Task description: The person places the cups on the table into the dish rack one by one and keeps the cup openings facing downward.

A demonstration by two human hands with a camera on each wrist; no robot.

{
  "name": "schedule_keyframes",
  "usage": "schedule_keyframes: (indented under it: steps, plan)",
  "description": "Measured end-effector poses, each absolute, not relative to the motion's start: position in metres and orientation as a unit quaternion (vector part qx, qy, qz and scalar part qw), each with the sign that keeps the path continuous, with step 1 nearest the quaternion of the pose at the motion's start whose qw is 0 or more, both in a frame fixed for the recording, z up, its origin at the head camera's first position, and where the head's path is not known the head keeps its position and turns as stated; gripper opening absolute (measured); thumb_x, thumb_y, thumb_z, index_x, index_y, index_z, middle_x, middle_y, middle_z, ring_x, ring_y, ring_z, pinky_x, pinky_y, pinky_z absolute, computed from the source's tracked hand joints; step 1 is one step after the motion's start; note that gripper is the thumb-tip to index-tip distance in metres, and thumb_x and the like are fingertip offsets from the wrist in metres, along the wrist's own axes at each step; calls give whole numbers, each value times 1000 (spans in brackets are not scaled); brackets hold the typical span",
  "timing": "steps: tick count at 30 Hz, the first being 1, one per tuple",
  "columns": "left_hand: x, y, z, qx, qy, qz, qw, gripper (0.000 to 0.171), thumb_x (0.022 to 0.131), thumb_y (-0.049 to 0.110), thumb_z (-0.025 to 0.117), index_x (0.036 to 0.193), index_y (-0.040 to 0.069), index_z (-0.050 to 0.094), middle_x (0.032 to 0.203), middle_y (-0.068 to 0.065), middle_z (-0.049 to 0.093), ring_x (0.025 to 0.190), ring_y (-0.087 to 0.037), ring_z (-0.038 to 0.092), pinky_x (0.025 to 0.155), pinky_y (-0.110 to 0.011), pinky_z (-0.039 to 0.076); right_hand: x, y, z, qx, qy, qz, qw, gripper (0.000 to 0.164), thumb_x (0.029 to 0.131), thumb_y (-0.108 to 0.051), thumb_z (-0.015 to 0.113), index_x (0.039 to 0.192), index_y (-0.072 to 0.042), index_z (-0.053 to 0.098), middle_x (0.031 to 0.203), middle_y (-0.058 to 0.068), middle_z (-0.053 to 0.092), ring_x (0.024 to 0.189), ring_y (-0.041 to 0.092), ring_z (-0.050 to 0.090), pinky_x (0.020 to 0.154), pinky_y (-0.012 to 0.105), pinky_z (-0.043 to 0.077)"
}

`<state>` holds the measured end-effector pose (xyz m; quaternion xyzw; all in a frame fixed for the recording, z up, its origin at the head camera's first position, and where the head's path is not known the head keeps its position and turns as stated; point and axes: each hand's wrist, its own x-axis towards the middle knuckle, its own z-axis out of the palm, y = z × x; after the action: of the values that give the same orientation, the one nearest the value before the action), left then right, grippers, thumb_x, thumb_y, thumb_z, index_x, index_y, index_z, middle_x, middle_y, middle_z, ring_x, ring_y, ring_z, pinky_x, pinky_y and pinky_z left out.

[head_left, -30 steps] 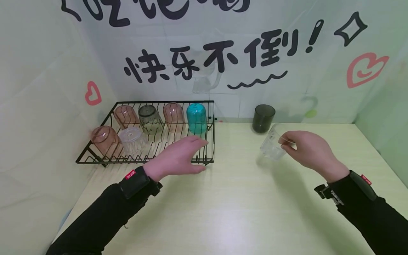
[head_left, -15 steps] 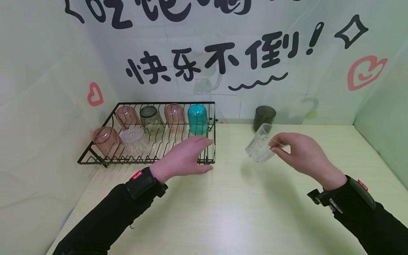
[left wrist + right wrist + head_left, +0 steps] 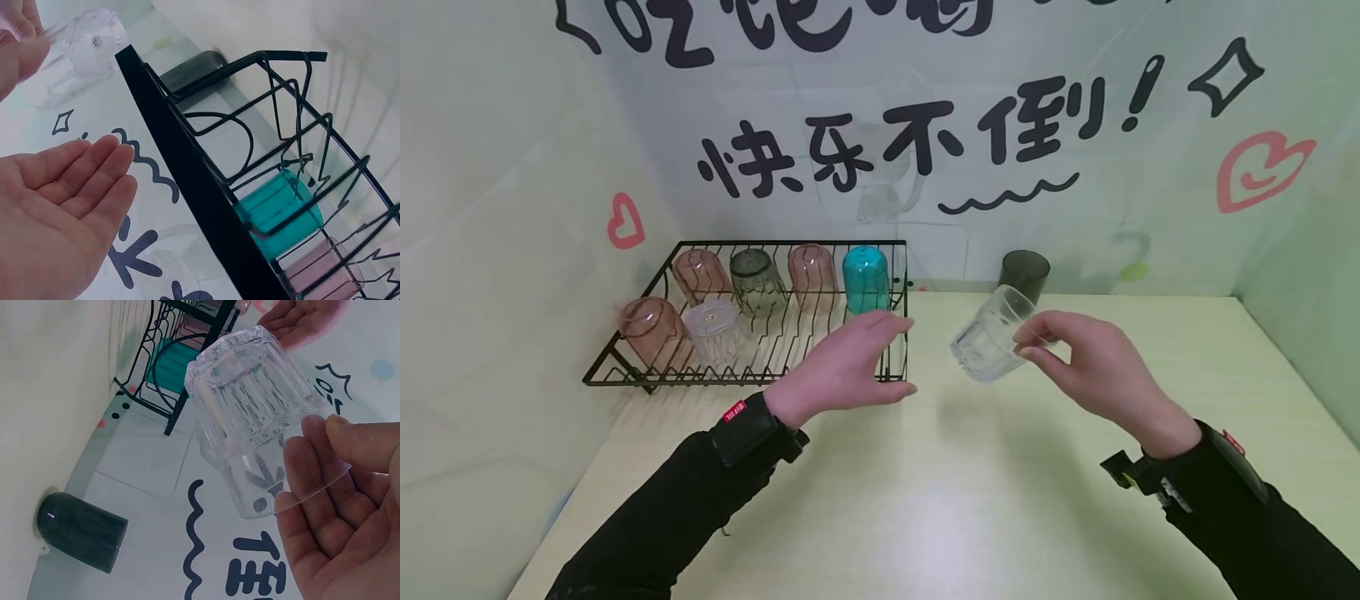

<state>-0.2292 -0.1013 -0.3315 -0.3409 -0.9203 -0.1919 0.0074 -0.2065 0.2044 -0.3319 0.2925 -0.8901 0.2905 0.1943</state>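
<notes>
In the head view my right hand (image 3: 1090, 375) pinches a clear glass (image 3: 988, 342) near its rim, thumb against fingers. The glass is tilted above the table, its thick ribbed base toward the left; the right wrist view shows the ribs (image 3: 250, 400) closely. My left hand (image 3: 846, 367) holds nothing, its fingers extended and thumb apart, in front of the right end of a black wire rack (image 3: 760, 382). Its palm (image 3: 50, 231) shows in the left wrist view. A gap separates the left fingertips from the clear glass.
Upside-down glasses stand in the rack: a teal glass (image 3: 865, 279), a grey glass (image 3: 758, 283), a clear glass (image 3: 718, 333) and several pink ones (image 3: 811, 279). A dark upright glass (image 3: 1025, 271) stands by the back wall, behind the held glass. Lettered sheeting (image 3: 925, 225) covers the wall.
My right hand has carried the clear glass leftward, away from the right side and closer to the left hand. The left hand has shifted slightly right, staying extended.
</notes>
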Motion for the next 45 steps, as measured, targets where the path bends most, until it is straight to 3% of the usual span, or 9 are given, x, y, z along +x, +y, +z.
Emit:
schedule_keyframes:
  steps: [6,15,23,36,45]
  plan:
    - [-230,-93,-333,-339,-916,-212,12,84,81,40,81,145,-2,44,143,-14,50,134,-28,43,111,-39,37,-203,197,-331,302,-875,317,208,22,83,0,78,93,-17,69,89,-11,67,78,6,57,68,18,42]
    - [-230,-82,-336,-353,-900,-253,35,87,77,39,84,144,-1,45,139,-14,53,129,-28,48,106,-42,42,-200,190,-334,293,-866,345,211,24,80,2,79,91,-15,68,88,-12,66,80,5,58,72,17,47]
    - [-230,-73,-337,-350,-887,-300,33,83,76,38,86,141,4,47,132,-6,56,119,-23,52,98,-41,48,-196,186,-336,301,-850,382,205,26,78,5,80,92,-14,68,89,-11,66,82,7,58,74,17,47]
    - [-228,-66,-343,-340,-869,-357,40,85,75,34,88,145,10,46,137,-4,54,119,-19,50,96,-40,49,-190,178,-338,302,-817,451,193,23,81,7,76,92,-11,68,91,-7,67,85,9,59,77,18,48]
    - [-225,-66,-347,-335,-856,-387,78,86,79,28,85,148,3,41,140,-10,53,119,-22,52,93,-40,52,-190,176,-346,279,-803,496,175,19,84,9,72,95,-5,68,93,0,68,89,9,61,85,17,49]
